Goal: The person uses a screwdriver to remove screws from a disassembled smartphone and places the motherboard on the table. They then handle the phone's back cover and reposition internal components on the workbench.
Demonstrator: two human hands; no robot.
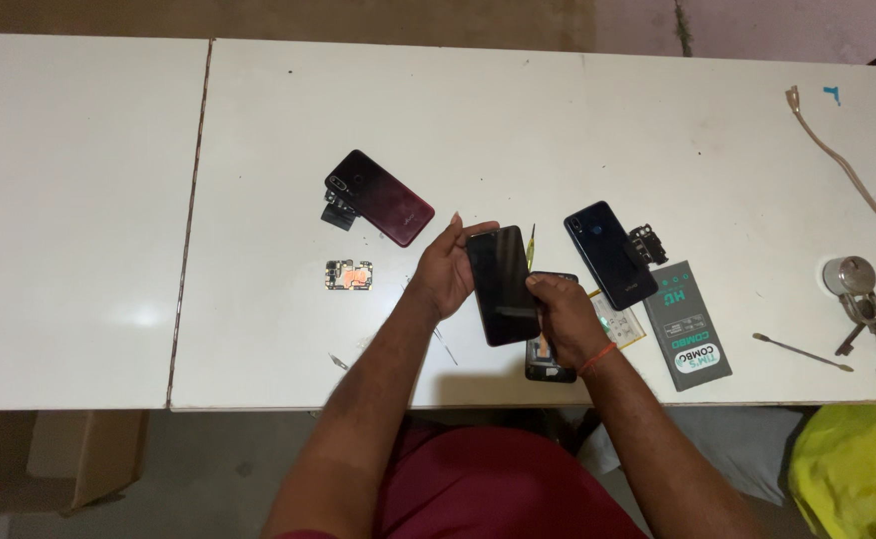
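Both hands hold a black phone screen panel just above the white table. My left hand grips its left edge, thumb reaching over the top corner. My right hand pinches the right edge near the middle. Under my right hand lies an opened black phone frame, mostly hidden. A thin yellow-handled tool pokes out behind the panel.
A dark red phone back cover and a small circuit board lie to the left. A dark blue back cover, a grey battery pack, a metal pry tool, keys and a beige cable lie to the right.
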